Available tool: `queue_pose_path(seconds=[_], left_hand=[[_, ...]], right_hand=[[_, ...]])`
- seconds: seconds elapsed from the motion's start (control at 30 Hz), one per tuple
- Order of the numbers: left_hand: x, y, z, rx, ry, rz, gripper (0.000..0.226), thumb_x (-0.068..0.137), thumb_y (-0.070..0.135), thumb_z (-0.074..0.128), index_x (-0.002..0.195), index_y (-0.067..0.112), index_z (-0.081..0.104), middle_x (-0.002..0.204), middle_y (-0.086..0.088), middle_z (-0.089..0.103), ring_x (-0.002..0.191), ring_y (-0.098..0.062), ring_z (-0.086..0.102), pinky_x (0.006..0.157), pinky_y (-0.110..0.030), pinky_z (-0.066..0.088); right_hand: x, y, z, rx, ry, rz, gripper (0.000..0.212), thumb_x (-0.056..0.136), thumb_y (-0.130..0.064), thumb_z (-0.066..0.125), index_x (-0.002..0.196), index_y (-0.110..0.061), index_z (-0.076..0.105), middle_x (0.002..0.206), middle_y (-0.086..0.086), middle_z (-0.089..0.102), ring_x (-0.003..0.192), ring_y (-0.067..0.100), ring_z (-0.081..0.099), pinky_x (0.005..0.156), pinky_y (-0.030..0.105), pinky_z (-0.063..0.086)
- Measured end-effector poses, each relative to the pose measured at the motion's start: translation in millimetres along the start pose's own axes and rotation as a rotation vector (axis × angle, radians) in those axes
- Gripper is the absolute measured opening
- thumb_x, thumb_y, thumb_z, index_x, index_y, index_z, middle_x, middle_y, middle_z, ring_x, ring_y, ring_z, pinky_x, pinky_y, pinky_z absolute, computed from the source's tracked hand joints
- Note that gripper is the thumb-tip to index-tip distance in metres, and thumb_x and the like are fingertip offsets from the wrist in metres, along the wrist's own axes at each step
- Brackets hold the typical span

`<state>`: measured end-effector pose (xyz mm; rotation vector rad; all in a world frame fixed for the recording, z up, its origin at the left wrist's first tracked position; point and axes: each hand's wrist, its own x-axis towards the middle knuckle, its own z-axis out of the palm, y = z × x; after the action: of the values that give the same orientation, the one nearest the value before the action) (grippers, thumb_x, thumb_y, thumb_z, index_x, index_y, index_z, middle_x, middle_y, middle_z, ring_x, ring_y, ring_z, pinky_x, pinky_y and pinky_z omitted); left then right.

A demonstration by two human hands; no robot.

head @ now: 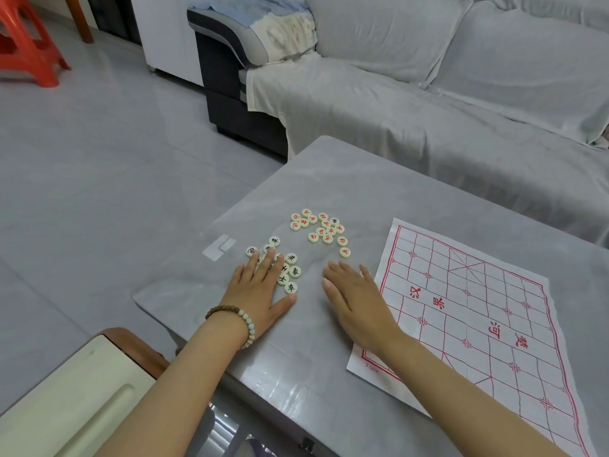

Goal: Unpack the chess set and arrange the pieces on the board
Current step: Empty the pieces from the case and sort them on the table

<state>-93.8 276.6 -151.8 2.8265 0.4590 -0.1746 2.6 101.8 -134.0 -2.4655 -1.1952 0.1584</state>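
- Head view: a grey, stone-patterned table point(329, 179) carries a white paper chess board printed with a red grid and red characters point(478, 318). The board lies flat on the table's right part, with no piece on it.
- Left of the board lie two loose clusters of cream round chess pieces. The pieces with red characters point(324, 227) lie farther from the person. The pieces with black characters point(295, 271) lie nearer and to the left.
- The left hand point(260, 285) lies palm down with its fingers straight, resting on the black-marked cluster and covering part of it. It grips nothing. A bracelet of brown and pale beads point(245, 319) circles its wrist.
- The right hand point(356, 298) lies flat on the table with its fingers straight and holds nothing. It sits between the black-marked cluster and the board's left edge, just below the red-marked cluster.
- A small clear plastic piece point(219, 247) lies on the table, left of the pieces.
- Behind the table stands a sofa under a grey cover point(428, 110). A red plastic stool point(29, 51) stands at the top left.
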Motion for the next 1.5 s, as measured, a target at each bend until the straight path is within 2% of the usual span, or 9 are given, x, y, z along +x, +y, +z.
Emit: queue_pose_path(seconds=[0.1, 0.2, 0.4, 0.5, 0.83, 1.0, 1.27, 1.43, 1.5], left_hand=[[0.6, 2.3, -0.4, -0.008, 0.006, -0.009, 0.103, 0.055, 0.07, -0.013, 0.147, 0.025, -0.012, 0.154, 0.006, -0.021, 0.141, -0.016, -0.02, 0.113, -0.033, -0.007], [1.5, 2.1, 0.7, -0.022, 0.008, -0.011, 0.102, 0.055, 0.071, -0.012, 0.147, 0.026, -0.011, 0.154, 0.006, -0.021, 0.141, -0.016, -0.02, 0.113, -0.033, -0.008], [7.0, -2.1, 1.2, 0.022, 0.022, -0.012, 0.093, 0.067, 0.072, 0.001, 0.146, 0.027, -0.015, 0.154, 0.006, -0.021, 0.141, -0.018, -0.021, 0.113, -0.034, -0.009], [12.0, -1.3, 3.4, 0.025, 0.034, -0.006, 0.1, 0.058, 0.074, -0.008, 0.145, 0.027, -0.017, 0.153, 0.006, -0.023, 0.141, -0.018, -0.021, 0.113, -0.034, -0.011], [20.0, 3.5, 5.4, 0.031, 0.064, 0.005, 0.101, 0.056, 0.073, -0.009, 0.145, 0.028, -0.016, 0.152, 0.006, -0.025, 0.141, -0.017, -0.022, 0.113, -0.035, -0.013], [16.6, 4.1, 1.8, 0.044, 0.057, -0.012, 0.104, 0.053, 0.074, -0.011, 0.145, 0.026, -0.018, 0.152, 0.005, -0.026, 0.141, -0.019, -0.02, 0.113, -0.034, -0.01], [9.9, 4.7, -4.3, 0.053, 0.025, -0.032, 0.107, 0.051, 0.074, -0.009, 0.145, 0.024, -0.018, 0.153, 0.004, -0.024, 0.142, -0.021, -0.019, 0.114, -0.035, -0.009], [5.9, 4.0, -6.7, 0.02, -0.008, -0.054, 0.09, 0.08, 0.074, 0.018, 0.146, 0.023, -0.016, 0.154, 0.002, -0.021, 0.142, -0.022, -0.019, 0.114, -0.035, -0.008], [4.5, 4.0, -7.5, 0.008, -0.004, -0.055, 0.099, 0.067, 0.078, 0.007, 0.146, 0.023, -0.015, 0.154, 0.002, -0.02, 0.142, -0.021, -0.019, 0.114, -0.034, -0.008]], right_hand=[[15.9, -12.3, 5.4, 0.08, -0.106, -0.081, 0.048, 0.102, -0.037, 0.021, 0.145, -0.02, 0.033, 0.154, -0.005, 0.026, 0.144, 0.007, 0.011, 0.114, 0.025, -0.008], [29.3, -16.1, 12.6, 0.082, -0.16, -0.155, 0.047, 0.102, -0.036, 0.023, 0.146, -0.021, 0.031, 0.155, -0.007, 0.024, 0.144, 0.005, 0.009, 0.115, 0.025, -0.008], [53.5, 20.6, -6.7, 0.146, 0.174, -0.009, 0.043, 0.1, -0.031, 0.039, 0.14, -0.017, 0.042, 0.15, -0.001, 0.035, 0.139, 0.015, 0.028, 0.114, 0.025, 0.012], [73.1, 41.0, -19.0, 0.123, 0.029, 0.132, 0.048, 0.101, -0.036, 0.031, 0.146, -0.019, 0.029, 0.155, -0.002, 0.023, 0.143, 0.015, 0.019, 0.117, 0.032, 0.011], [99.5, 60.1, -20.7, -0.011, -0.194, 0.118, 0.052, 0.101, -0.041, 0.016, 0.15, -0.022, 0.017, 0.158, -0.006, 0.011, 0.145, 0.011, 0.006, 0.117, 0.036, -0.001], [72.9, 67.7, -30.8, -0.048, -0.109, 0.219, 0.053, 0.101, -0.042, 0.019, 0.145, -0.016, 0.031, 0.156, 0.001, 0.022, 0.144, 0.014, 0.016, 0.116, 0.036, 0.002], [12.5, 30.5, -34.6, -0.023, -0.05, 0.107, 0.045, 0.102, -0.036, 0.025, 0.125, -0.012, 0.055, 0.137, 0.003, 0.052, 0.127, 0.012, 0.044, 0.112, 0.019, 0.002], [10.1, -2.4, -14.1, -0.035, -0.1, -0.1, 0.043, 0.102, -0.036, 0.023, 0.113, -0.013, 0.057, 0.131, 0.002, 0.056, 0.129, 0.011, 0.043, 0.111, 0.02, 0.003], [17.8, -15.7, -8.6, 0.017, -0.132, -0.107, 0.045, 0.102, -0.035, 0.023, 0.123, -0.013, 0.056, 0.138, 0.002, 0.051, 0.133, 0.009, 0.038, 0.113, 0.022, 0.005]])
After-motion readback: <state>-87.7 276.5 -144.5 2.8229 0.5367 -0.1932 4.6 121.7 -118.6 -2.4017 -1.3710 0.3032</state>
